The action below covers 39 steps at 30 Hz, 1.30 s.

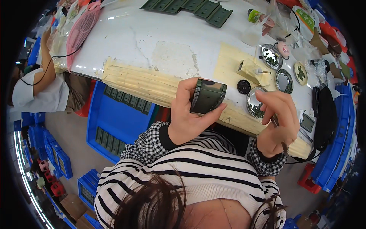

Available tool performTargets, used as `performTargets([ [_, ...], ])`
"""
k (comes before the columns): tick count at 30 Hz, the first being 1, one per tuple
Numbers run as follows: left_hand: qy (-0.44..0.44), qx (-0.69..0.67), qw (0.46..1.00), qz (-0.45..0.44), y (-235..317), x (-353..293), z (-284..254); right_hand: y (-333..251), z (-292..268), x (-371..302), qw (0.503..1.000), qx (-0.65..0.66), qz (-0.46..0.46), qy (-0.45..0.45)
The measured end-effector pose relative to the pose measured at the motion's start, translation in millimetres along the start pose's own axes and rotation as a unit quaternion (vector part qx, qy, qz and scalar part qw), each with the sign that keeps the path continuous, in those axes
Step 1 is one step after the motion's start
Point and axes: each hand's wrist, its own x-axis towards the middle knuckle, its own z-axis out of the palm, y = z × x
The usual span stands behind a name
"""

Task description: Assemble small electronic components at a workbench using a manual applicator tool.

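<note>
The dark green plastic part [207,96], ribbed along its curved edges, sits in the left hand [189,114], whose fingers are closed around it, thumb along its lower right edge, holding it up above the near edge of the surface [126,38]. Just to its right, the right hand [278,122] has its fingers pinched shut on a thin dark brush [279,133]. Just past that hand, a shallow metal dish [254,102] with small green bits rests on the surface, a black round cap [243,86] beside it. Farther off lie two more metal dishes [271,56], and at the far edge a row of green parts [190,7]. Below the surface on the left stands a blue bin [114,114].
</note>
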Motion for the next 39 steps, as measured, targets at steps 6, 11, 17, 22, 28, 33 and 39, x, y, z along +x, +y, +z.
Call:
performTargets([
  [6,-0.023,0.001,1.0,0.009,-2.5,1.3,-0.8,-2.3,-7.4,6.9,0.999,-0.031,-0.018,-0.025],
  [11,-0.035,-0.007,0.999,-0.016,-3.1,-1.4,-2.7,-9.9,9.0,11.8,0.997,-0.035,-0.02,-0.059],
  [17,-0.045,-0.006,0.998,0.032,-1.6,1.4,-2.0,-7.2,22.1,9.7,0.993,-0.06,-0.08,-0.061],
  [22,-0.057,0.005,0.998,0.017,-0.2,-1.3,-9.3,-9.6,13.2,8.6,0.994,-0.052,-0.053,-0.082],
  [28,-0.156,-0.162,0.963,-0.151,12.9,11.8,-20.3,1.3,-15.8,12.1,0.989,-0.035,-0.125,-0.071],
  [33,-0.192,-0.165,0.954,-0.158,5.2,15.5,-33.6,-2.9,-30.2,12.0,0.977,-0.008,-0.162,-0.137],
  [39,-0.207,-0.151,0.952,-0.168,6.4,15.5,-34.3,-3.4,-26.8,13.7,0.966,-0.026,-0.19,-0.174],
])
